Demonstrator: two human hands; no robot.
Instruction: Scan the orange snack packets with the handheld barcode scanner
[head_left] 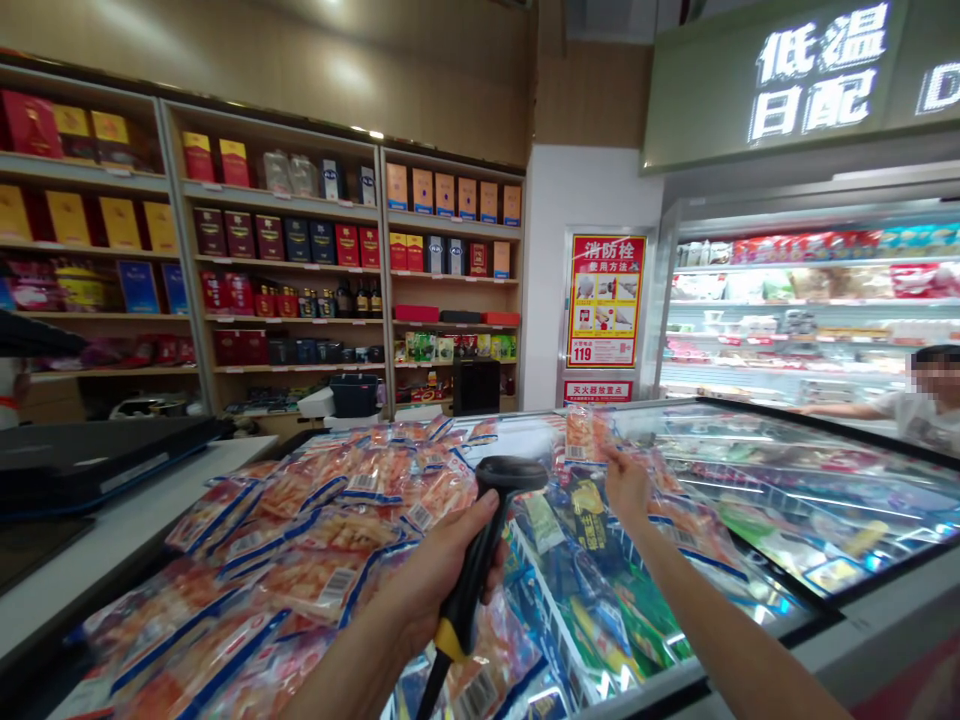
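At the left edge, a pale desk (191, 505) carries a flat black device (112, 462), and behind it we see wooden shelves (292, 265) lined with boxed goods and bottles. Next to the desk, we have a broad pile of clear, blue-edged food packets (315, 588) with orange-pink contents, overlapping across the glass top of a chest freezer (889, 598). Over the right side of this pile, our left grip (441, 560) is wrapped around the handle of a black-and-yellow barcode scanner (480, 545), its head uppermost and its cable hanging below. Through the glass beside it, we make out green and blue bags (637, 610). Further along, a barcoded packet (580, 438) stands raised, somewhat blurred, its edge pinched by the fingertips of our right grip (628, 482). Behind it hangs a red-and-yellow fire-hydrant notice (602, 300). More packets (694, 540) lie near our right wrist. Beyond the freezer, we face a stocked refrigerated display (810, 333), with another person (926, 412) at the far right.
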